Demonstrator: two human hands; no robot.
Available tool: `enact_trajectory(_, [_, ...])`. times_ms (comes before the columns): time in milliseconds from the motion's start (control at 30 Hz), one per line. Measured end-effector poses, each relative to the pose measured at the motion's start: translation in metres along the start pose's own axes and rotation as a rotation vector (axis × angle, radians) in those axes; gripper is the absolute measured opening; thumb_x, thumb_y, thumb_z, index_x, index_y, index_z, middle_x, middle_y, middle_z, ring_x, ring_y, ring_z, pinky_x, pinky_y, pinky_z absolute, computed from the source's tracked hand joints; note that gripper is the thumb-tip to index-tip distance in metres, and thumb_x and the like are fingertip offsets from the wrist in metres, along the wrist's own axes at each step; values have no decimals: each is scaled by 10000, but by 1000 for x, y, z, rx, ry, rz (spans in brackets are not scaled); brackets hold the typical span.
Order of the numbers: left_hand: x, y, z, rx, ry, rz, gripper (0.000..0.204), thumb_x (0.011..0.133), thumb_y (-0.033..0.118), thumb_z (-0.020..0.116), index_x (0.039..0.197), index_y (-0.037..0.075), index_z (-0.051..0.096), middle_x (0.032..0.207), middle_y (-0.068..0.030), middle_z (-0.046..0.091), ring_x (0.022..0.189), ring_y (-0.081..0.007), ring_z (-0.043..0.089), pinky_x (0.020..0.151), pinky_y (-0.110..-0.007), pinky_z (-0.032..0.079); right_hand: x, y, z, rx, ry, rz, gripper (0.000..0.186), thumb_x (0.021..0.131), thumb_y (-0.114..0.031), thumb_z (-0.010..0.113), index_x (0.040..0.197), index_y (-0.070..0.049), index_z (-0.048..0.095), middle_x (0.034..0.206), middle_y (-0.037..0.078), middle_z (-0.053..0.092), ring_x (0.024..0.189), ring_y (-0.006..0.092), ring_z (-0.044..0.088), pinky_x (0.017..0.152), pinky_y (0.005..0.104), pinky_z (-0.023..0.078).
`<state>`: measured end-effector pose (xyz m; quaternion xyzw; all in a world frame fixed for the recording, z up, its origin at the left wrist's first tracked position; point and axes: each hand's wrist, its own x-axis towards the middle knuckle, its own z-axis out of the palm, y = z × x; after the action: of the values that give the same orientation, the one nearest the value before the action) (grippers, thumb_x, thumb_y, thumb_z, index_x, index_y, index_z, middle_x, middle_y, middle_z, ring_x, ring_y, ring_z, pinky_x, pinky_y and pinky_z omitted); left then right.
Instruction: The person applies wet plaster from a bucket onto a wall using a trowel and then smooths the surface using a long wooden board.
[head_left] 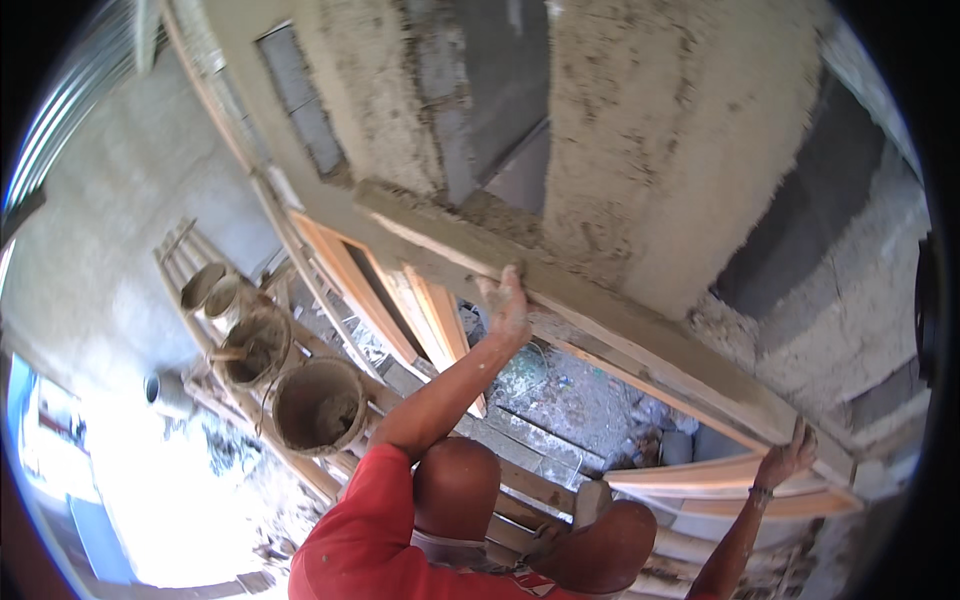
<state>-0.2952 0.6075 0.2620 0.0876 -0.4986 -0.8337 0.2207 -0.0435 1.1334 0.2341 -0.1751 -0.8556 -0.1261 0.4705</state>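
A long, mortar-smeared wooden board (pixel 660 338) slants across the wall, lying along the ledge above a framed opening. My left hand (pixel 507 308) is closed on its lower edge near the middle, fingers reaching up over its face. Farther right, my right hand (pixel 786 461) grips the board close to its right end. Just above the board, the wall carries rough bands of fresh mortar (pixel 640 130), with darker bare patches between them.
Several mortar-coated buckets (pixel 275 412) stand to my left on a scaffold of wooden poles (pixel 302 470). Orange-brown wooden frames (pixel 436 310) stand below the board. My bent knees (pixel 456 488) are beneath my arms. Rubble (pixel 655 440) and debris lie on the floor far below.
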Motion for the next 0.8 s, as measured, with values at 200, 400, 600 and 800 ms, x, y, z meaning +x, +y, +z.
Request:
enact_trajectory(200, [18,63,9,-98,-69,-121,395,953,260,510,1164,48,252,1110,-193,506,897,-272,644,531,-339,595,48,-16,-30,-52,6,-47,657,708,37,558,1317,-209,571,1251,105,566,1149,297,503,940,478,354])
enact_trajectory(400, [31,50,1,-68,-91,-105,412,987,345,491,1248,100,288,1221,-193,510,1044,-271,624,610,-343,583,63,-18,-43,-109,-52,-109,669,711,-5,591,1345,-214,540,1248,105,562,1179,304,490,958,493,341])
enact_trajectory(600, [-2,19,9,-165,-58,-138,432,1001,291,463,1233,73,171,1207,-215,462,1010,-302,624,644,-398,626,42,10,-38,-148,-88,-99,618,756,-85,621,1354,-208,524,1258,102,549,1203,314,474,1052,563,272])
enact_trajectory(800, [1,53,17,-72,-85,-40,447,980,327,488,1226,38,253,1245,-224,448,1037,-339,613,678,-463,623,54,6,-30,-126,-29,-75,558,785,-122,642,1328,-194,538,1257,101,546,1212,317,481,1079,593,253])
